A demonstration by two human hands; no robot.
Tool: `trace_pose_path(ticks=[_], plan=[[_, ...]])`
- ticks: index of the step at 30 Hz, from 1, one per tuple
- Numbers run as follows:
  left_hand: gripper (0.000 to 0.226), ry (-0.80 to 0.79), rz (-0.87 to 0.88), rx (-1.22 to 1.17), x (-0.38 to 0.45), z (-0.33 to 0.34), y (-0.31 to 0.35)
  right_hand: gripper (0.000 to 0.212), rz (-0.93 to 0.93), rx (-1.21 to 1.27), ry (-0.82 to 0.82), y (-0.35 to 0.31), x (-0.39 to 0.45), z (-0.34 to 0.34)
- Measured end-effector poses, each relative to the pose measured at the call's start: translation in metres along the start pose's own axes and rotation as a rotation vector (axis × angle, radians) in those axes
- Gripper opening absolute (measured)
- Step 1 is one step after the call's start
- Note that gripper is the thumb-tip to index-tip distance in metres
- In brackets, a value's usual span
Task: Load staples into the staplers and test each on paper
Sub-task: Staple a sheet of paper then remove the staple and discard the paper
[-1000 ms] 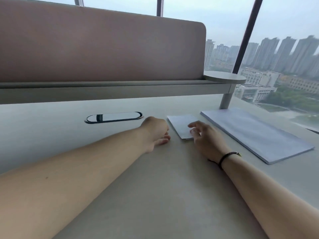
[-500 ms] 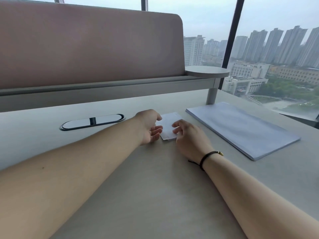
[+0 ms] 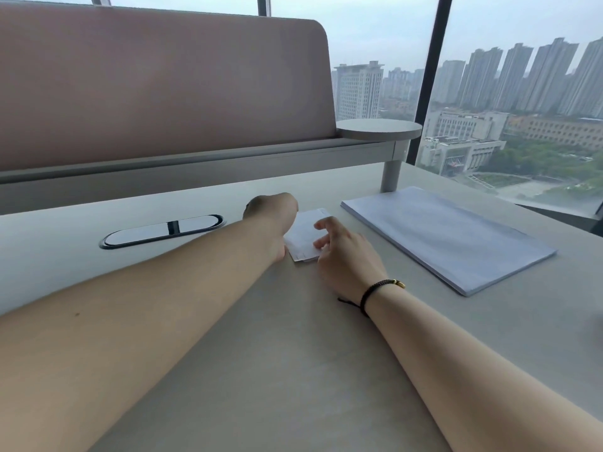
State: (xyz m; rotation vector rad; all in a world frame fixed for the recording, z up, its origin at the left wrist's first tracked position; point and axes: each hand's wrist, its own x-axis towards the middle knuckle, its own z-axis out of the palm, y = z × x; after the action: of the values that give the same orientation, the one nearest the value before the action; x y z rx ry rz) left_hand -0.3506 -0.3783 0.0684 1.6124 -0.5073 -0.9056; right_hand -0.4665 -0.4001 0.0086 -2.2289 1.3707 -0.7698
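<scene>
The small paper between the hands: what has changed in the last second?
Both hands closed in on the small paper: the left hand now covers its left edge, and the right hand fingers rest on it. The paper stack and the desk's oval port stayed put.

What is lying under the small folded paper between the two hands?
Only the grey desk shows around the small folded paper. Whatever lies beneath it is covered; no stapler is visible.
</scene>
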Motion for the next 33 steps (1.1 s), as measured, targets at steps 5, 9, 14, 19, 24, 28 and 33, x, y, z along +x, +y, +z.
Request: trace_pose_path(ticks=[5, 9, 14, 19, 24, 28, 33], plan=[[0.018, 0.025, -0.048, -0.076, -0.006, -0.003, 0.001, 0.051, -0.006, -0.009, -0.004, -0.001, 0.0, 0.001], [0.021, 0.065, -0.039, -0.089, -0.005, -0.005, 0.004, 0.051, -0.002, -0.011, 0.001, -0.001, -0.001, 0.0], [0.019, 0.017, -0.055, -0.092, -0.011, -0.005, 0.009, 0.05, -0.006, -0.005, -0.012, -0.002, -0.002, -0.001], [0.009, -0.006, -0.015, -0.028, 0.001, -0.002, -0.004, 0.05, -0.006, -0.003, -0.015, -0.003, -0.004, -0.002], [0.044, -0.114, 0.049, 0.192, 0.004, -0.003, -0.016, 0.044, 0.019, 0.109, -0.028, -0.003, -0.005, -0.007], [0.024, -0.137, 0.134, 0.182, -0.002, -0.008, -0.009, 0.048, 0.071, 0.177, 0.152, 0.001, -0.001, -0.007], [0.017, -0.214, 0.155, 0.108, -0.015, -0.04, 0.001, 0.03, 0.119, 0.495, 0.344, 0.004, 0.001, -0.01]])
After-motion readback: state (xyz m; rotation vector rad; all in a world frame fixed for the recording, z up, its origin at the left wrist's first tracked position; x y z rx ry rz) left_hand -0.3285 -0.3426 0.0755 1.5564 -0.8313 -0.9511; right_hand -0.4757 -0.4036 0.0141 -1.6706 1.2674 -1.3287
